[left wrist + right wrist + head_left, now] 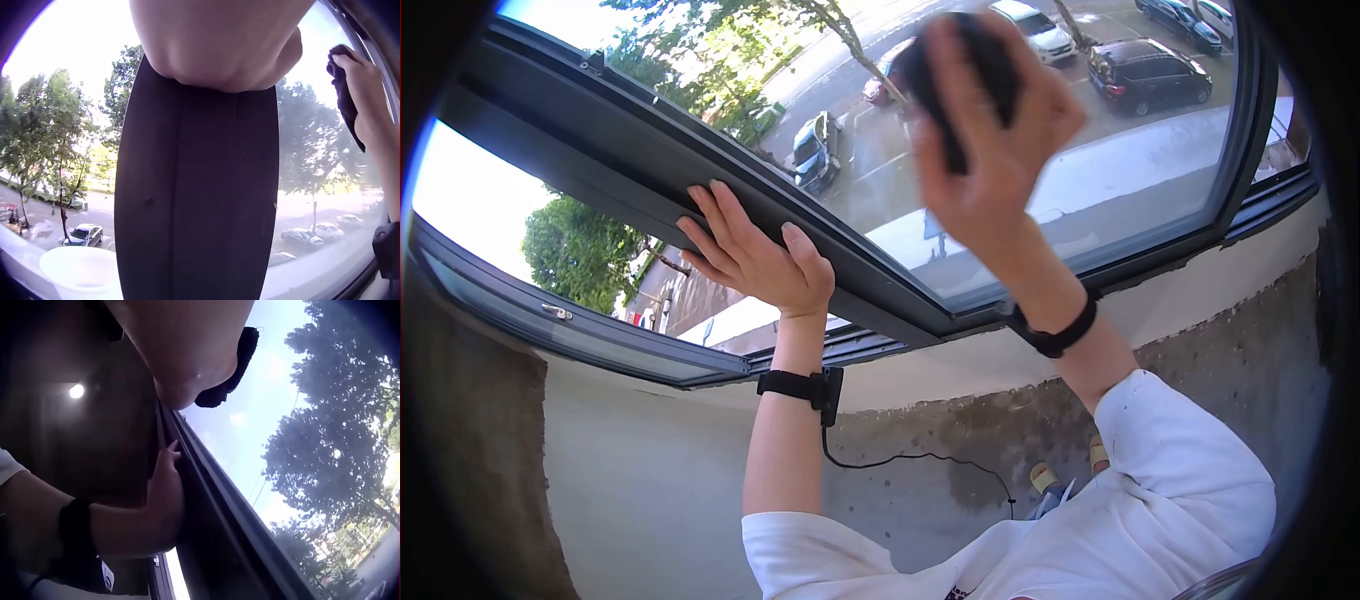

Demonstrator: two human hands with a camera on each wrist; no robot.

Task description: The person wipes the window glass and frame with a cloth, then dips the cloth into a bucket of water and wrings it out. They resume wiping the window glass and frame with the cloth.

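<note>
Firstly, at the far left of the head view, a dark-framed window sash (pixel 590 330) carries a small metal handle (pixel 557 312), with foliage showing above it. Next to the right, the left hand (pixel 765 262) rests on the broad dark window post (pixel 640 150), palm side down, its fingers extended and slightly spread, the thumb held apart; it grips nothing. A black wristband (pixel 800 385) sits below that hand, and a thin black cable (pixel 900 457) runs from it to the right, in front of the stained wall (pixel 1200 330).

Further right, the black cloth (pixel 990 70) lies to the right of the left hand and higher in the view, well apart from it. The right hand (pixel 1000 150) grips the cloth, fingers bent round it; the hand is blurred in this view. Both lie before the large glass pane (pixel 1160 185), through which parked cars are seen. Whether the cloth touches the glass cannot be confirmed. The left wrist view likewise records the cloth in the right hand, on the right side of the post. A second black wristband (pixel 1055 325) is worn on the right wrist, above a white sleeve (pixel 1180 450).
</note>
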